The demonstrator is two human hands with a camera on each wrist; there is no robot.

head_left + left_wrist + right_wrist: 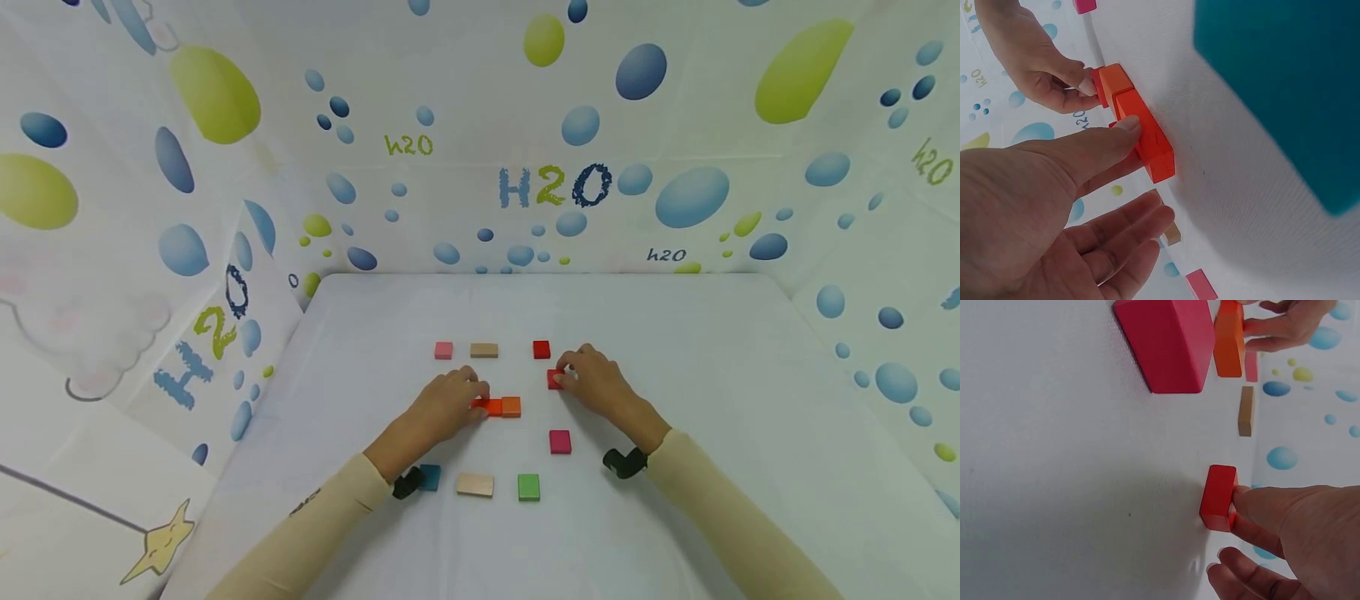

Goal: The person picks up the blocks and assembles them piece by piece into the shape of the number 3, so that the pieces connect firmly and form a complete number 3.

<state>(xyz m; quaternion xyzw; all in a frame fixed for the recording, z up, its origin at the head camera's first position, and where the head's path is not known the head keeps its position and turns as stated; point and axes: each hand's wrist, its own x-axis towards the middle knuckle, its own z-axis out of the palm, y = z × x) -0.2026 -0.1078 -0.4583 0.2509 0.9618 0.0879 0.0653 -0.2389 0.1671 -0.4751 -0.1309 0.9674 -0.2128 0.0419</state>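
My left hand (448,404) pinches a long red-orange block (1149,140) between thumb and fingers, low over the white table. Flush against that block's right end sits an orange square block (511,407). Off to the right and a little farther back, my right hand (597,383) holds a red square block (1217,495) by thumb and finger. The right wrist view shows its other fingers loosely bent beside the block. Just behind this block lies another red square block (542,349), and a crimson one (560,442) is nearer to me.
At the back left are a pink block (444,350) and a tan oblong block (483,350). Along the front stand a blue block (430,477), partly behind the left wrist camera, a pale wooden block (476,485) and a green block (528,487). Printed curtains surround the table (675,333).
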